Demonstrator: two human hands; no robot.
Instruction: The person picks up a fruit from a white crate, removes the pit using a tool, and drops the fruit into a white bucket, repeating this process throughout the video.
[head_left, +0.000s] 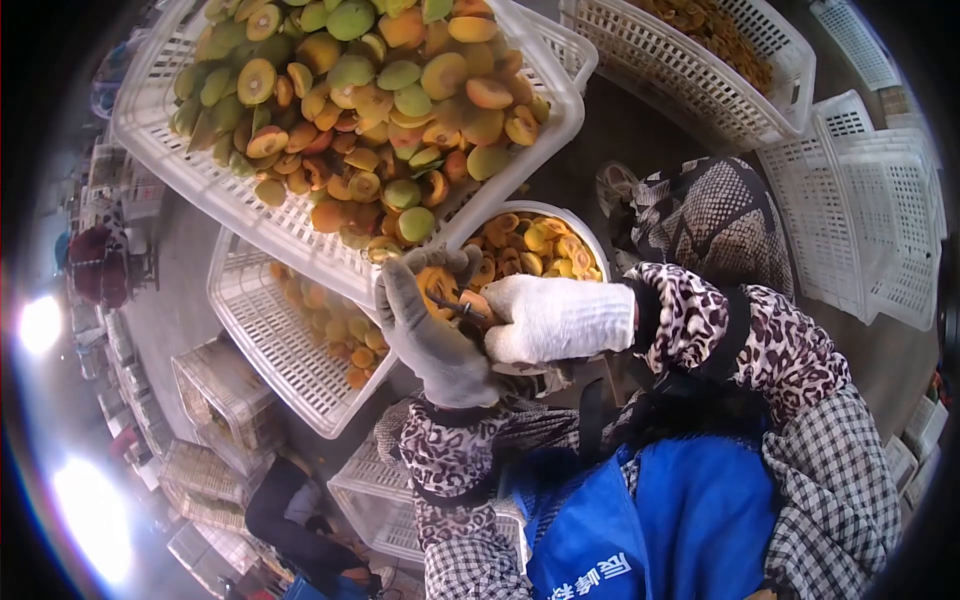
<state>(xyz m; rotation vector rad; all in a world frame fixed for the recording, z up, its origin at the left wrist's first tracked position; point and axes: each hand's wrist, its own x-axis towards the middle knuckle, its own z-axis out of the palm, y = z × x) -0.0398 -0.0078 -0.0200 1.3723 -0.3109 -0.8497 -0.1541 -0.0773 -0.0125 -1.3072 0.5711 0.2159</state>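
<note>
My left hand [430, 335], in a grey glove, holds a cut orange fruit half [437, 287] in its curled fingers. Close on its right, my right hand [560, 318], in a white knitted glove, is closed round the wooden handle of a small tool [475, 308]. The tool's dark tip reaches to the fruit. Just above the hands is the edge of a white crate [300, 245] heaped with green and orange fruit halves [350, 120]. Behind my right hand stands a round white tub [597, 235] of orange fruit pieces [535, 245].
Below the heaped crate sits another white crate [290, 385] with fruit. At the upper right are a crate [690, 90] of orange pieces and stacked white crates [850, 200]. A person's patterned trouser leg [710, 215] is beyond the tub. Another person's dark leg [290, 520] shows lower left.
</note>
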